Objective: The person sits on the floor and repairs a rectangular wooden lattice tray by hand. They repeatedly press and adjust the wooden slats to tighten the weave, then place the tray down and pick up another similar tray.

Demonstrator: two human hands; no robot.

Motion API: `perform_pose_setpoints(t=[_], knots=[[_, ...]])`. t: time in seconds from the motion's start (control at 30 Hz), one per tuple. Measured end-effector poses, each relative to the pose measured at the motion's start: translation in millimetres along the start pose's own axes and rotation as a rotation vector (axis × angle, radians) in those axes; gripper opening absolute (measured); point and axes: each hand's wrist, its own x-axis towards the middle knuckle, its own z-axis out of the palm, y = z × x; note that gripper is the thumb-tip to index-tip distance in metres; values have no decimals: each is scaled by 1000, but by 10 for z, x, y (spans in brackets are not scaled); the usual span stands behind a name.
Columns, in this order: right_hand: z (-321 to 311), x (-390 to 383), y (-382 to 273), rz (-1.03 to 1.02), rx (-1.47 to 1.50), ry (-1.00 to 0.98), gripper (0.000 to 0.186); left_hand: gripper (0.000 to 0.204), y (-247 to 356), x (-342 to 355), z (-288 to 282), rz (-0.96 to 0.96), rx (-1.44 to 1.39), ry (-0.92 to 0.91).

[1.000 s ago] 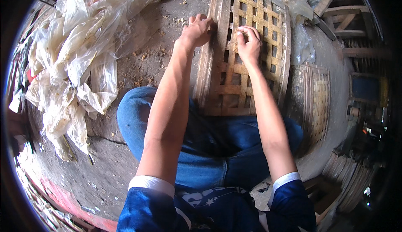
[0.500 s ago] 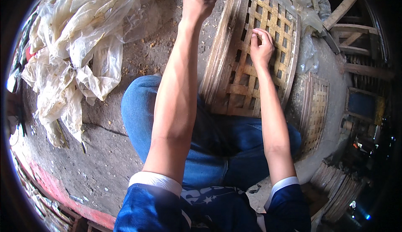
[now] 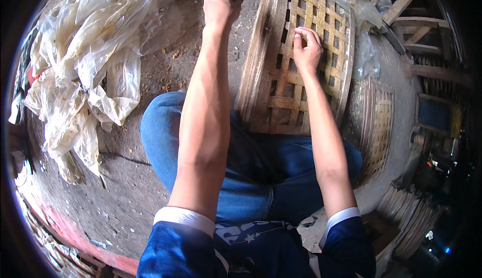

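Observation:
A stack of woven slatted trays (image 3: 281, 102) with wooden edges lies on the floor in front of my crossed legs. Over the top tray's lattice is my right hand (image 3: 308, 52), its fingers curled in and the thumb near the fingertips. Whatever sits in that pinch is too small or hidden to see. To the left of the stack, above the dirt-strewn floor, my left hand (image 3: 220, 11) is closed like a fist with its back toward me. Its fingertips are mostly hidden, and I cannot make out anything in them.
Crumpled clear plastic sheeting (image 3: 95, 62) is heaped on the floor at the left. More plastic (image 3: 369, 52) lies beyond the trays on the right. Another tray stack (image 3: 376, 127) stands right of my knee, with wooden beams (image 3: 406, 2) at the far right.
My left hand has moved left and slightly nearer, away from the stack's edge. The right hand stays over the lattice, its fingers slightly more curled. The whole view has shifted a little.

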Motion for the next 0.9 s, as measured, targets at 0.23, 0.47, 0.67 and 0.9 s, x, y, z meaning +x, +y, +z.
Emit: perform_pose_setpoints(t=[0.23,0.47,0.67,0.9], knots=[[-27,3,16,7,-4,6,14,52,101,-180,-79,52,420,146],[-9,2,-6,1,39,18,12,34,4,-143,239,331,193,-522],[-9,13,-39,4,41,24,11,30,-70,-200,376,392,110,-543],[-23,8,-30,2,31,17,12,18,27,-198,377,363,171,-480]])
